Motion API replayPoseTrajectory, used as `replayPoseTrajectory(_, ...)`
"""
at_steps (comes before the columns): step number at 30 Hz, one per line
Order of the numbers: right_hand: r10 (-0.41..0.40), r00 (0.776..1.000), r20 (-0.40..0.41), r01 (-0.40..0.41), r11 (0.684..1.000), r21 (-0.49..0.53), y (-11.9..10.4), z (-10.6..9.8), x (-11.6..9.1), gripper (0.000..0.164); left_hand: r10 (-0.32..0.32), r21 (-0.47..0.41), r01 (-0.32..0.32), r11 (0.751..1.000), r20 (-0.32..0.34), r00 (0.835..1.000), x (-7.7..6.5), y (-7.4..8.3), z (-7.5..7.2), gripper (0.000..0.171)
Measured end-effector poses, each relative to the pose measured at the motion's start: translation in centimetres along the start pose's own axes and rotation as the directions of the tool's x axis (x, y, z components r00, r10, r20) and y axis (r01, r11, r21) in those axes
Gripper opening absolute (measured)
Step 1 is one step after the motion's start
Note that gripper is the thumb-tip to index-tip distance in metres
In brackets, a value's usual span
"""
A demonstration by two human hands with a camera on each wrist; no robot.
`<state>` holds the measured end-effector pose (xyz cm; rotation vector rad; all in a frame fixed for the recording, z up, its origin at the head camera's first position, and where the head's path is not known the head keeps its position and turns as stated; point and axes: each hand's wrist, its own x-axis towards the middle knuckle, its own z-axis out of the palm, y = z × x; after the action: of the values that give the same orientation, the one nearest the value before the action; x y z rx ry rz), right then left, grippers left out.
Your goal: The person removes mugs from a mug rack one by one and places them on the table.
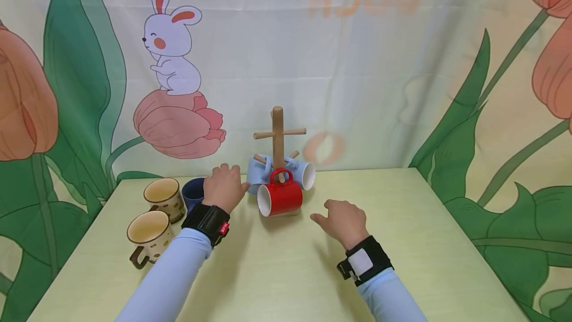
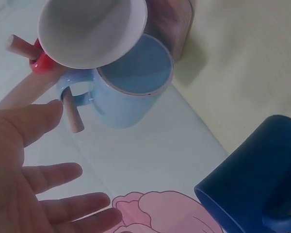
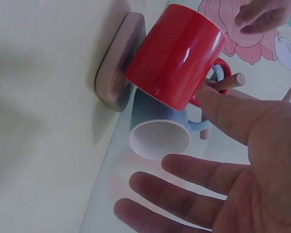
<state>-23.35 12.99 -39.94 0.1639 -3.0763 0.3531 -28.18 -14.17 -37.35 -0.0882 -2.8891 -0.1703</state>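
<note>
Head view: dark-blue cylindrical mug (image 1: 189,201) stands upright on pale tabletop (image 1: 424,232), immediately left of the nearer left hand (image 1: 225,188); right hand (image 1: 345,221) is well apart.

Left wrist view: fingers (image 2: 56,175) extended, holding nothing.

Right wrist view: fingers (image 3: 203,168) spread, empty, near glossy red mug (image 3: 177,56).

Mugs (image 1: 288,199) on rack (image 1: 278,133), cups (image 1: 160,243) to left

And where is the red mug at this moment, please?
In the head view, the red mug hangs by its handle from the wooden rack, near the centre, in front of two light-blue mugs.
</note>
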Motion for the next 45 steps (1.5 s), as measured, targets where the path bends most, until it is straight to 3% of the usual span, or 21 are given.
replayPoseTrajectory(6, -0.039, 0.997, -0.068, 0.040, 0.999, 0.002, -1.4, -0.4, 0.8, 0.044, 0.015, 0.029, -0.016, 0.999, 0.042, 0.999, 1.6, 1.0, 0.4, 0.046)
replayPoseTrajectory(11, -0.054, 0.996, -0.077, 0.056, 0.998, 0.022, -3.1, -0.9, 2.1, 0.039, 0.018, 0.051, -0.021, 0.998, 0.067, 0.998, 3.5, 1.7, 0.9, 0.046)
replayPoseTrajectory(20, -0.097, 0.989, -0.113, 0.086, 0.992, -0.093, -6.7, -1.1, 4.7, 0.053, 0.028, 0.011, -0.029, 1.000, 0.089, 0.996, 6.6, 1.8, 1.8, 0.044)
replayPoseTrajectory(29, -0.114, 0.991, -0.076, 0.102, 0.985, -0.142, -8.5, -0.7, 6.5, 0.043, 0.100, 0.070, -0.112, 0.991, 0.153, 0.983, 7.4, 2.6, 1.3, 0.035)
replayPoseTrajectory(37, -0.155, 0.986, -0.056, 0.141, 0.968, -0.208, -8.7, 0.1, 7.3, 0.036, 0.122, 0.016, -0.128, 0.992, 0.197, 0.973, 7.9, 2.6, 1.0, 0.029)
replayPoseTrajectory(45, -0.179, 0.980, -0.086, 0.148, 0.949, -0.278, -8.9, 0.3, 7.6, 0.032, 0.164, 0.035, -0.171, 0.985, 0.145, 0.976, 8.8, 2.8, 1.6, 0.028)
